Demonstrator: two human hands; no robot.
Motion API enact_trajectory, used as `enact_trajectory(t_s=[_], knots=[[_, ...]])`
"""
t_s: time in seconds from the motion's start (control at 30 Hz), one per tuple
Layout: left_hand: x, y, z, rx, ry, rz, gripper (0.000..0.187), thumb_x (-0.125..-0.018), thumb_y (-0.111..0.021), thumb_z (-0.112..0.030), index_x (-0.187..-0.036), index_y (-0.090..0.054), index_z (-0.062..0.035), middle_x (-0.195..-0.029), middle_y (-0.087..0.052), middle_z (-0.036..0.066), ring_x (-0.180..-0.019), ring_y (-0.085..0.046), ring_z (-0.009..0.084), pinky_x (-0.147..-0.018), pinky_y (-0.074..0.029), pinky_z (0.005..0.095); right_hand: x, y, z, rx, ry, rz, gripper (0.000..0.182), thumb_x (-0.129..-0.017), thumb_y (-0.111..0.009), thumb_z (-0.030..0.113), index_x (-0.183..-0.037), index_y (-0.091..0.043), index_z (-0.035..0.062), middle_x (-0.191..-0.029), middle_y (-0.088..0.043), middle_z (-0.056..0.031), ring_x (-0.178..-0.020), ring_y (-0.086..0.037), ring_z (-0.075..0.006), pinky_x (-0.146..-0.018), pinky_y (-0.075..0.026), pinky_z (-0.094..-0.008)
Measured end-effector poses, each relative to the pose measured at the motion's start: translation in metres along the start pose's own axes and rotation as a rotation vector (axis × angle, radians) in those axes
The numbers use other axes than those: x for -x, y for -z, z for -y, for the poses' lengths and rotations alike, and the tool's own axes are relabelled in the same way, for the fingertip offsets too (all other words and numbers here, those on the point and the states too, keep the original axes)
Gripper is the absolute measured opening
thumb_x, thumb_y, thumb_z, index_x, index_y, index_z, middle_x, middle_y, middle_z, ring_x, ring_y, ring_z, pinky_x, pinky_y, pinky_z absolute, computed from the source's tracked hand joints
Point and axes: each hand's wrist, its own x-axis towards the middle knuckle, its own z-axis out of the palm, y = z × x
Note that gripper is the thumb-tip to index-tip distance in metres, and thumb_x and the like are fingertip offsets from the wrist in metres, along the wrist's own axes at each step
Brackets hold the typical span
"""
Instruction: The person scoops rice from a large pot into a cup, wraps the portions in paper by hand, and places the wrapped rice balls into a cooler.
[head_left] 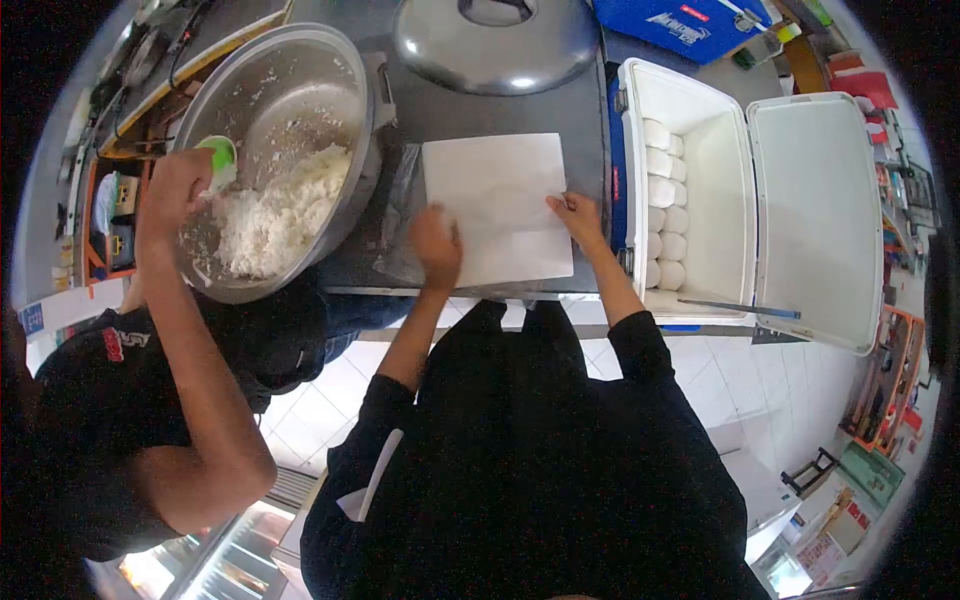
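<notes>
A stack of white paper sheets (495, 205) lies on the dark counter in front of me. My right hand (578, 218) pinches the right edge of the paper between thumb and fingers. At the lower left edge of the stack is my left hand (437, 245), smeared by motion, its fingers not clear. Thin clear plastic (402, 235) lies beside that hand, partly under the paper.
To the left, a co-worker's hand (180, 190) holds a green scoop (220, 155) over a large metal pot (345, 60) of white rice (275, 220). A dark lid (495, 50) lies behind the paper. On the right, an open cooler (700, 250) holds several white rounded parcels (662, 190).
</notes>
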Motion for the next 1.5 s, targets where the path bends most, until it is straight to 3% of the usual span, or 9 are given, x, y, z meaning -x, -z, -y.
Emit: enact_trajectory(t_s=[0.13, 0.23, 0.33, 0.6, 0.9, 1.03, 1.13, 1.17, 1.5], knots=[[0.002, 0.001, -0.05, 0.007, -0.447, 0.498, 0.057, -0.085, -0.057, -0.02, -0.136, -0.037, -0.004, -0.142, -0.036, 0.016, -0.134, -0.031, 0.0268, -0.109, -0.028, 0.0389, 0.013, 0.005, 0.026, -0.201, -0.098, 0.005, 0.028, -0.082, -0.071, 0.025, -0.087, -0.065, -0.0012, -0.068, -0.057, 0.0014, -0.061, -0.044, -0.0067, -0.055, -0.039, -0.0254], [0.001, -0.011, -0.047, -0.062, -0.429, 0.534, 0.062, -0.087, -0.054, -0.023, -0.141, -0.03, -0.0043, -0.147, -0.03, 0.012, -0.136, -0.027, 0.0257, -0.11, -0.025, 0.0384, 0.03, 0.015, 0.024, 0.151, 0.204, -0.174, 0.024, -0.082, -0.071, 0.024, -0.084, -0.065, 0.0009, -0.078, -0.059, -0.0017, -0.066, -0.046, -0.0068, -0.056, -0.039, -0.0259], [-0.002, -0.01, -0.045, -0.095, -0.431, 0.556, 0.06, -0.088, -0.051, -0.026, -0.14, -0.031, -0.0044, -0.147, -0.03, 0.011, -0.136, -0.028, 0.0249, -0.11, -0.025, 0.0378, 0.045, 0.03, 0.017, 0.199, 0.022, 0.067, 0.035, -0.08, -0.072, 0.029, -0.091, -0.064, -0.0028, -0.102, -0.058, -0.0119, -0.085, -0.055, -0.0132, -0.07, -0.045, -0.0262], [-0.01, -0.012, -0.048, -0.228, -0.359, 0.577, 0.062, -0.087, -0.054, -0.029, -0.142, -0.031, -0.0123, -0.149, -0.026, 0.007, -0.137, -0.026, 0.0235, -0.104, -0.029, 0.0393, 0.007, 0.017, 0.019, -0.541, -0.016, -0.033, 0.028, -0.085, -0.067, 0.019, -0.106, -0.059, 0.0025, -0.115, -0.054, -0.0054, -0.086, -0.056, -0.0116, -0.076, -0.046, -0.0265], [-0.04, -0.02, -0.038, -0.041, -0.093, 0.471, 0.068, -0.084, -0.06, -0.031, -0.142, -0.031, -0.0125, -0.15, -0.024, 0.01, -0.137, -0.023, 0.0268, -0.102, -0.024, 0.0509, -0.102, 0.014, 0.069, -0.107, 0.439, 0.09, 0.071, -0.07, -0.069, -0.007, -0.13, -0.036, 0.0087, -0.115, -0.054, -0.0054, -0.093, -0.057, -0.0153, -0.074, -0.047, -0.0262], [-0.14, -0.021, -0.028, -0.068, -0.212, 0.365, 0.057, -0.081, -0.064, -0.028, -0.131, -0.047, -0.0107, -0.126, -0.053, 0.013, -0.12, -0.046, 0.0297, -0.096, -0.036, 0.0504, -0.073, 0.033, 0.098, -0.456, 0.241, 0.247, 0.051, -0.066, -0.067, -0.01, -0.113, -0.055, 0.0065, -0.111, -0.055, -0.008, -0.096, -0.057, -0.0243, -0.082, -0.047, -0.0351], [-0.168, -0.037, 0.002, 0.02, -0.262, 0.907, 0.029, -0.079, -0.065, -0.024, -0.104, -0.065, -0.0096, -0.098, -0.064, 0.009, -0.095, -0.061, 0.0277, -0.082, -0.048, 0.0431, -0.013, 0.02, 0.119, 0.267, 0.596, -0.306, 0.038, -0.072, -0.063, -0.004, -0.109, -0.057, 0.0041, -0.111, -0.054, -0.0122, -0.096, -0.057, -0.0307, -0.087, -0.044, -0.0402], [-0.163, -0.029, -0.005, 0.081, -0.311, 0.704, 0.013, -0.079, -0.063, -0.02, -0.081, -0.068, -0.0079, -0.083, -0.064, 0.007, -0.076, -0.063, 0.0266, -0.07, -0.052, 0.0384, 0.015, 0.012, 0.118, 0.349, 0.782, -0.107, 0.035, -0.075, -0.062, 0.0, -0.109, -0.057, 0.0027, -0.111, -0.054, -0.0136, -0.098, -0.056, -0.031, -0.088, -0.043, -0.0415], [-0.084, -0.006, -0.024, 0.166, -0.55, 0.498, 0.018, -0.077, -0.059, -0.011, -0.093, -0.064, -0.0034, -0.091, -0.065, 0.009, -0.086, -0.064, 0.0246, -0.074, -0.053, 0.0349, 0.057, -0.026, 0.088, 0.604, 0.843, 0.156, 0.033, -0.078, -0.06, 0.012, -0.11, -0.058, 0.004, -0.115, -0.051, -0.0149, -0.111, -0.048, -0.0341, -0.094, -0.039, -0.0461]])
